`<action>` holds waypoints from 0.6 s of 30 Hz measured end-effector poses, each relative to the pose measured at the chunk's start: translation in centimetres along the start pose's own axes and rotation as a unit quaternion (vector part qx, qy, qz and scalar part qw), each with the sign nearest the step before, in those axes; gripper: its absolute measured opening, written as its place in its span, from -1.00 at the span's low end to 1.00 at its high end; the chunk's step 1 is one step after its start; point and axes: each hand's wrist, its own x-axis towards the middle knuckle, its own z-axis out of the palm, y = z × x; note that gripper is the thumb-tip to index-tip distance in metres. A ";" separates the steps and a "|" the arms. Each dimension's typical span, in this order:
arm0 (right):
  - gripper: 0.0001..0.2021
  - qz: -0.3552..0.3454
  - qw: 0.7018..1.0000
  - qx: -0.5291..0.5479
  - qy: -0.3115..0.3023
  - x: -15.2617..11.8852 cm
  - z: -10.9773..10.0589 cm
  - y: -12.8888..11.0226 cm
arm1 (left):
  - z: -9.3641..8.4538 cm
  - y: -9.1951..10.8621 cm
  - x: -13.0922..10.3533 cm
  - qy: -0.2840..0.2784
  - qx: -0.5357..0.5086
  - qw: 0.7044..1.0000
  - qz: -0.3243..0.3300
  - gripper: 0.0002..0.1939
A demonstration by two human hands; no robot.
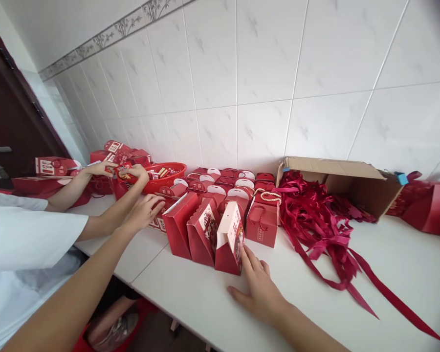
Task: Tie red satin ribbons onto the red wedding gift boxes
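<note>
My right hand (pixel 258 286) has its fingers stretched out and its thumb apart. Its fingertips touch the side of a red gift box (pixel 228 242) with a pale printed flap, the rightmost of three upright boxes in front. Beside it stand a second red box (pixel 202 232) and a plain-sided red box (pixel 181 225). My left hand (pixel 143 213) reaches out with extended fingers, by a low red box (pixel 157 223) at the left end of the row. No object shows in either of my hands.
A co-worker's hands (pixel 132 172) hold something red beside a red basket (pixel 176 172) of sweets. Closed red boxes (pixel 238 194) stand in rows behind. Dark red ribbons (pixel 315 220) spill from a cardboard box (pixel 337 168). A red tub (pixel 141 313) sits below the table's front edge.
</note>
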 end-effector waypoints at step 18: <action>-0.11 -0.022 0.999 0.043 0.025 -0.3 -0.5 0.3 | -4.0 -0.3 -1.0 0.222 0.042 0.969 -0.099 -0.20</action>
